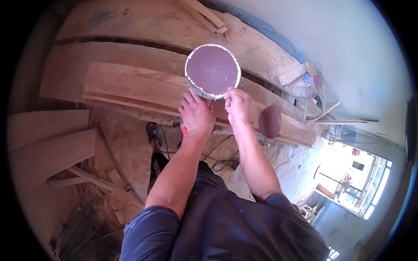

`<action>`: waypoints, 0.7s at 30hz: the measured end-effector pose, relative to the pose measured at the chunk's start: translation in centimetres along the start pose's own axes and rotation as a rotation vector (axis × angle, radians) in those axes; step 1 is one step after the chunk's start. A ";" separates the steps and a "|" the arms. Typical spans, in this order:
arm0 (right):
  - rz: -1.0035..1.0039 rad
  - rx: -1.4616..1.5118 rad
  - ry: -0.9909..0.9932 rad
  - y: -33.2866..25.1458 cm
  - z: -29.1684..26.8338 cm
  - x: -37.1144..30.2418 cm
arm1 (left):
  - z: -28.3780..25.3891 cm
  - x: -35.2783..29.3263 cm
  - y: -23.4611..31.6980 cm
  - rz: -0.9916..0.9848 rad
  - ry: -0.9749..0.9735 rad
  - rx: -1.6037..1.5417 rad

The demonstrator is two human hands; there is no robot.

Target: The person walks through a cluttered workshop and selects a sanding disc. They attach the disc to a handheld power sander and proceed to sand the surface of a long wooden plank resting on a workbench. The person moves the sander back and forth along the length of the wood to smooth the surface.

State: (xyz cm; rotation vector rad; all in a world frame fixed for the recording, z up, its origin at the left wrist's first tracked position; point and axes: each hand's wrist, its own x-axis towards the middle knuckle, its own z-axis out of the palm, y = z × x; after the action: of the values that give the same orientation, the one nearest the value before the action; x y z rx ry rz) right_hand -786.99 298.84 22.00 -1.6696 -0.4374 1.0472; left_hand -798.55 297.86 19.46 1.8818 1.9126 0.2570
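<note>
A round, purplish-brown sanding disc (212, 70) with a ragged white rim faces up in front of me. It sits on the round pad of what looks like a sander with a red body (184, 133), mostly hidden under my left wrist. My left hand (197, 112) is closed around the tool just below the pad, its fingertips partly out of sight. At the disc's lower right edge, my right hand (238, 104) pinches the rim between thumb and bent fingers. A second sanding disc (270, 122) of the same colour lies on the planks to the right.
Long wooden boards (130, 85) span the bench beyond my hands. Wood strips (204, 17) lie at the far side. Clutter and a plastic bag (305, 87) are at the right end. Cables (226, 163) trail over the floor, and boards (52, 135) lean at left.
</note>
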 end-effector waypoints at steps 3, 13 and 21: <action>-0.032 -0.030 -0.015 -1.2 0.2 0.4 | -0.5 0.1 -0.1 0.004 -0.035 -0.006; 0.067 -0.514 -0.039 -4.8 -3.0 1.3 | -0.4 0.5 -0.8 0.014 0.010 -0.034; -0.020 -0.650 -0.074 -2.2 -0.1 0.6 | -1.0 0.7 -0.9 0.024 -0.037 -0.023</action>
State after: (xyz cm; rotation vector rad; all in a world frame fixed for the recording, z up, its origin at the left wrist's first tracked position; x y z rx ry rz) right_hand -786.12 300.05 23.75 -2.1877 -0.9131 1.0125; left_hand -799.78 298.63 19.84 1.8824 1.8565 0.2491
